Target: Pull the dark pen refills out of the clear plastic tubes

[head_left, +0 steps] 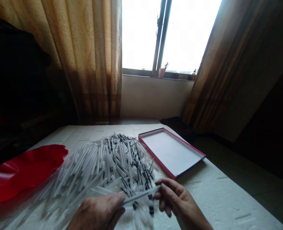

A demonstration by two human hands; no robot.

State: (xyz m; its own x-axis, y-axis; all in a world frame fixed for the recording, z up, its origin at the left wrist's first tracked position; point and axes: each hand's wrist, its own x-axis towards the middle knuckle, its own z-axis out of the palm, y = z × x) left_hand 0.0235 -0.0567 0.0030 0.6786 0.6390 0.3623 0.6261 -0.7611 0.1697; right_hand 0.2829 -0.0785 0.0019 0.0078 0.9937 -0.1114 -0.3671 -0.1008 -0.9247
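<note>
A slim, translucent plastic tube (142, 194) is stretched between my two hands, slightly higher at its right end. My left hand (102, 209) is closed around its left end. At the other end, my right hand (173, 199) pinches the tip between thumb and forefinger, the other fingers loosely curled. Just beyond and below the hands spreads a big pile of similar clear tubes (81, 169), mixed with thin black sticks (145, 174) on its right side. Small black pieces (151, 210) lie under the held tube.
A red wavy-rimmed tray (31, 166) stands at the left of the white-covered table (227, 198). Right of the pile lies a shallow box lid (171, 151) with a red rim and white inside. Behind are curtains and a window, with a pink cup (161, 73) on its sill.
</note>
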